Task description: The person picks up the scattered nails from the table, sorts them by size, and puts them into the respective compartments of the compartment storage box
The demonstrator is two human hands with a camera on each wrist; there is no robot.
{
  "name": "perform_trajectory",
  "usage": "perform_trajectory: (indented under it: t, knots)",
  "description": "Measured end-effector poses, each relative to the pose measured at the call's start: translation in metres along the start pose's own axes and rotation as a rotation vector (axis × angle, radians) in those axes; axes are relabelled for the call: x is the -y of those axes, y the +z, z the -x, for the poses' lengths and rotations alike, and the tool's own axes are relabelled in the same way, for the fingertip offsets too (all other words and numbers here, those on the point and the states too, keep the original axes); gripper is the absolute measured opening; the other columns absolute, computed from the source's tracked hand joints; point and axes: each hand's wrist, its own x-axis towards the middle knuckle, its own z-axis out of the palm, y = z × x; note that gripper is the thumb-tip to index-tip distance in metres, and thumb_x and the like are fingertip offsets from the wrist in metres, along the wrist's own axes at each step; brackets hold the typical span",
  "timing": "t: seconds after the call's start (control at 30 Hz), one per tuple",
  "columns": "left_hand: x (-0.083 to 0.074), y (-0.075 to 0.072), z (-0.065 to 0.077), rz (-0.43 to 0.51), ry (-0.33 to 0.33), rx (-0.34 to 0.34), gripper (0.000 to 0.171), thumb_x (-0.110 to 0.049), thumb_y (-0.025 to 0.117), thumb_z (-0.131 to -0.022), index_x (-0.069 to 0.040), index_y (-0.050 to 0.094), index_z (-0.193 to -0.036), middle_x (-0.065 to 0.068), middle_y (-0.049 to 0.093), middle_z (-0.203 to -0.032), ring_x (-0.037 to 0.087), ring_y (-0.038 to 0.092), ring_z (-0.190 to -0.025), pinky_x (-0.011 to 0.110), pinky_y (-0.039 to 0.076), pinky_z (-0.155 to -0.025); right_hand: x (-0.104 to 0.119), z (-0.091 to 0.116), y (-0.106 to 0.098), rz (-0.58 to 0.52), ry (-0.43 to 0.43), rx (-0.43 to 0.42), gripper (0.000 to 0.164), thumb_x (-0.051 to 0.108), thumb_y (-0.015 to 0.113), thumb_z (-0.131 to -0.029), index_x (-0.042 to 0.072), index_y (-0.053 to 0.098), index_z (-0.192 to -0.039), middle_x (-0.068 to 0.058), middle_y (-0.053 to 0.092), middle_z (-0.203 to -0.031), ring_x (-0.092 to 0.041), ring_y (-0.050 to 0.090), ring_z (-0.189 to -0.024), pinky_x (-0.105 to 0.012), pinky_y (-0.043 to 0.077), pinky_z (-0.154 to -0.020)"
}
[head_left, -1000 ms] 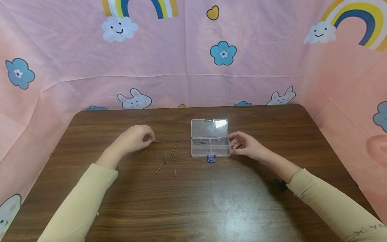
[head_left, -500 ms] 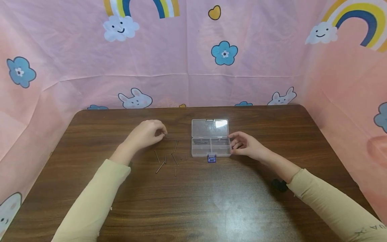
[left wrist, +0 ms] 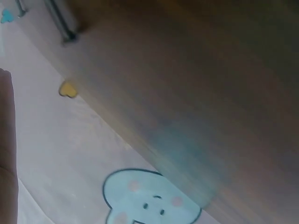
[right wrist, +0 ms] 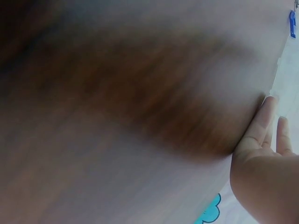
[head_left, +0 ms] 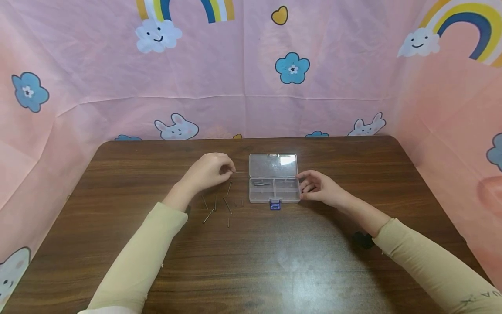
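Dk brown wood-grain worktop (head_left: 251, 270) w/ rounded back corners, enclosed on 3 sides by creased pink fabric (head_left: 219, 65), printed w/ rainbows (head_left: 466, 17), clouds (head_left: 158, 35), blue flowers (head_left: 292, 68), bunnies (head_left: 177, 127) & yellow hearts (head_left: 280, 15), light reflected nr front.

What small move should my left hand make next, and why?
Probably ease your left hand right, over the back-left compartment of the open box: that hand pinches a thin nail left of the lid, and that compartment holds metal pieces.
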Motion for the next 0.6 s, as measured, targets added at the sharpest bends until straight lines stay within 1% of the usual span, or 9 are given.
perform_trajectory:
  t: [0.17,0.37,0.6]
  knots:
    - [-0.011,0.005,-0.009,0.017,0.021,0.003,0.012,0.000,0.073,-0.093,-0.008,0.080,-0.097,0.004,0.078,-0.097,0.020,0.070,-0.087,0.037,0.060,-0.081,0.000,-0.001,0.000,-0.003,0.007,0.001,0.057,-0.002,0.073,-0.095,-0.006,0.049,-0.146,-0.028,0.066,-0.119,-0.010,0.065,-0.096,-0.020,0.056,-0.084]
    - [-0.022,0.012,-0.018,0.023,0.043,0.020,0.009,-0.002,0.074,-0.094,-0.007,0.081,-0.098,0.004,0.080,-0.101,0.020,0.073,-0.093,0.036,0.062,-0.086,0.000,-0.001,0.000,0.000,0.003,-0.007,0.056,-0.002,0.073,-0.094,-0.006,0.050,-0.145,-0.027,0.066,-0.117,-0.010,0.065,-0.095,-0.020,0.056,-0.083]
    - [-0.034,0.019,-0.025,0.022,0.083,0.038,0.009,-0.002,0.074,-0.095,-0.008,0.081,-0.098,0.005,0.079,-0.101,0.016,0.069,-0.087,0.031,0.061,-0.081,0.001,0.000,0.001,0.007,-0.012,-0.004,0.056,-0.002,0.072,-0.095,-0.007,0.049,-0.145,-0.026,0.067,-0.115,-0.011,0.064,-0.095,-0.020,0.056,-0.082]
